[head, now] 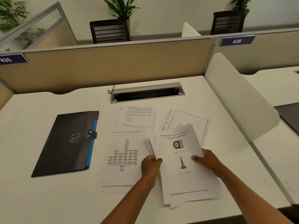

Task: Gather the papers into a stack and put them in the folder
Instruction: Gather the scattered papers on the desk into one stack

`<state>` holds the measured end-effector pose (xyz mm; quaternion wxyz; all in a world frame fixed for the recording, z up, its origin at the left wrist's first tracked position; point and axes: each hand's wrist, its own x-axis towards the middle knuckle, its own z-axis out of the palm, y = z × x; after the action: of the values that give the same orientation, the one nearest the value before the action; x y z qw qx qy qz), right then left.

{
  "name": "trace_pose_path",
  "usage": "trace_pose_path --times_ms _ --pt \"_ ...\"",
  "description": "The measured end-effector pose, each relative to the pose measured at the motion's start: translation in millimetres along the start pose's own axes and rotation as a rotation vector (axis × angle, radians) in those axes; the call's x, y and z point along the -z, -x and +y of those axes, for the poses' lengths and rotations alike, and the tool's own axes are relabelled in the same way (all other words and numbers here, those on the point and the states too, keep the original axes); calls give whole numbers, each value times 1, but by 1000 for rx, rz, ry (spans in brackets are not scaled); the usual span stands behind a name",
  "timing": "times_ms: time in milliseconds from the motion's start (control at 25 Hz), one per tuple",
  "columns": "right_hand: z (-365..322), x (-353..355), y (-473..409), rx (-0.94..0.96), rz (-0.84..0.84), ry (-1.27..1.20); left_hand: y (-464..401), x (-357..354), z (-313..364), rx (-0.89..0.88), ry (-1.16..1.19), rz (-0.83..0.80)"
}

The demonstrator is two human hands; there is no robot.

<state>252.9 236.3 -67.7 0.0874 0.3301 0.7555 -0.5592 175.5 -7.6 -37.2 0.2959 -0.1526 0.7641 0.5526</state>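
Both hands grip a loose sheaf so its edges can be evened.
The left hand (150, 164) and right hand (206, 160) pinch the sheaf (182, 167) by its sides; beyond, other papers (124, 159) lie scattered on the desk (48, 199), beside the shut folder (69, 143).

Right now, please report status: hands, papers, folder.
Left hand and right hand both grip the partial stack. Chart sheet, text sheets and bordered sheet loose on desk. Folder closed, left of papers, path clear.
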Motion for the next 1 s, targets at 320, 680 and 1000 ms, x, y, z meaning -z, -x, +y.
trace_pose_path --times_ms 320,680,1000 --pt "3 0 1 0 3 12 4 -13 7 -93 -48 44" --pt "0 0 5 -2 18 47 -4 -21 13 -135 -44 82" --pt "-6 -1 10 -1 1 28 1 -21 13 -220 -57 61"
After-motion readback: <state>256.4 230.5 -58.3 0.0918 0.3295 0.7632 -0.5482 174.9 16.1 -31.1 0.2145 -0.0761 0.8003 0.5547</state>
